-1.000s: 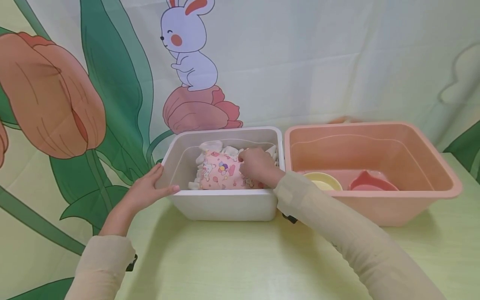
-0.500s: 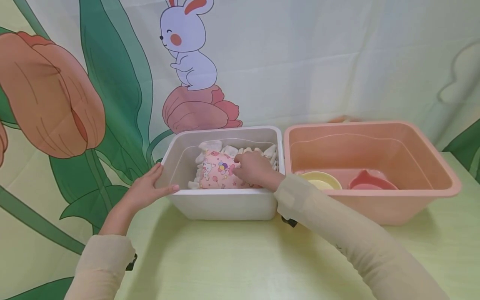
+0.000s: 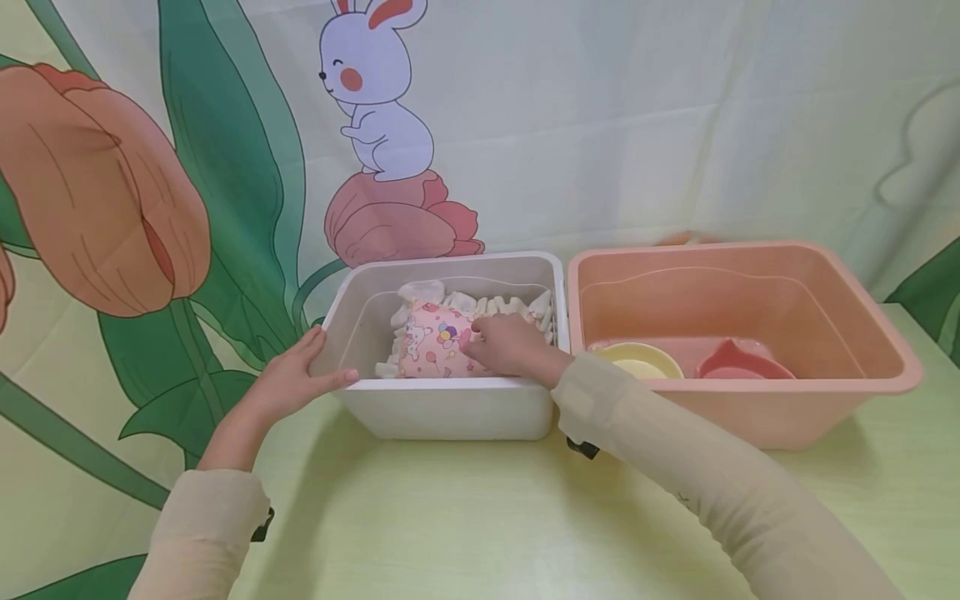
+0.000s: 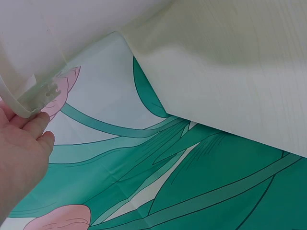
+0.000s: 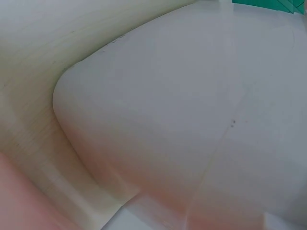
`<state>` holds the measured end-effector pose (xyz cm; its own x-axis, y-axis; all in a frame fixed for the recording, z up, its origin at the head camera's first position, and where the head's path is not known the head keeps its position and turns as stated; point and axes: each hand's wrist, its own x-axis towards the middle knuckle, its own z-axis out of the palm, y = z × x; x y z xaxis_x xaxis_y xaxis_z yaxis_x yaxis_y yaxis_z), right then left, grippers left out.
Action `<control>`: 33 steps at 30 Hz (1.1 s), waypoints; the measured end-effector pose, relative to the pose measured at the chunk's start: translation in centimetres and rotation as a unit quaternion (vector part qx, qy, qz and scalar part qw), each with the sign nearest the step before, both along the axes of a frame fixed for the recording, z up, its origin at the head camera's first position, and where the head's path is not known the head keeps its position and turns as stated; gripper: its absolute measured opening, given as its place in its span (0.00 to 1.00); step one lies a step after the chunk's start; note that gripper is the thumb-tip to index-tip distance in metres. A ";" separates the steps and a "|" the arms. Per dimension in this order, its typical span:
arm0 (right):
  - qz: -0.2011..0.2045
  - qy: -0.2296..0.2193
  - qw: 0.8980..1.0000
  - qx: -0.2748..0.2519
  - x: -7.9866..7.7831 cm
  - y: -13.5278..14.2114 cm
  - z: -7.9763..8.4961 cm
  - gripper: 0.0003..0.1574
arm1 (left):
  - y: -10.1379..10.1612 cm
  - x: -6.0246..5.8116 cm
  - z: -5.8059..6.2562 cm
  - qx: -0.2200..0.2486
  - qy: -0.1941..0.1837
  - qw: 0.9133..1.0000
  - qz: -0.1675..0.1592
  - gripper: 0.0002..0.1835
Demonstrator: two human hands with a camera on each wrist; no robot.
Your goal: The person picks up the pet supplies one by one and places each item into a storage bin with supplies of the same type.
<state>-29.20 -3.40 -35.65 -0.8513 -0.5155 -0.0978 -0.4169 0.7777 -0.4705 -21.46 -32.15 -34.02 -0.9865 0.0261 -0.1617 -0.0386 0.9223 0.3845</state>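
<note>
Bright, even, soft light; faint shadows; right-wrist view blurred.

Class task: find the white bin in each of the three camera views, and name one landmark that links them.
Head: white bin centre, beside the pink bin.
Left wrist: its rim and wall top left, above the left hand.
Right wrist: its inner wall fills the frame.
Shared landmark: green leaf backdrop.
</note>
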 end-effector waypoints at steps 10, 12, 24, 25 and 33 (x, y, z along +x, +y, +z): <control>0.035 -0.048 0.997 0.046 -0.1 -0.1 -0.2 0.33 | 0.0 -0.1 -0.1 -0.005 0.001 1.000 -0.003 0.54; 0.044 -0.055 0.996 0.053 -0.1 -0.1 -0.1 0.35 | 0.0 0.0 0.0 -0.004 0.001 1.000 -0.002 0.54; 0.076 -0.110 0.987 0.083 -0.3 0.2 0.0 0.42 | 0.1 0.1 0.1 -0.002 0.001 1.000 -0.004 0.54; 0.077 -0.114 0.987 0.085 -0.3 0.2 0.0 0.42 | 0.1 0.1 0.1 -0.003 0.000 1.000 -0.004 0.54; 0.074 -0.136 0.983 0.096 -0.5 0.1 -0.1 0.42 | -0.1 0.0 -0.1 -0.002 0.000 1.000 -0.001 0.54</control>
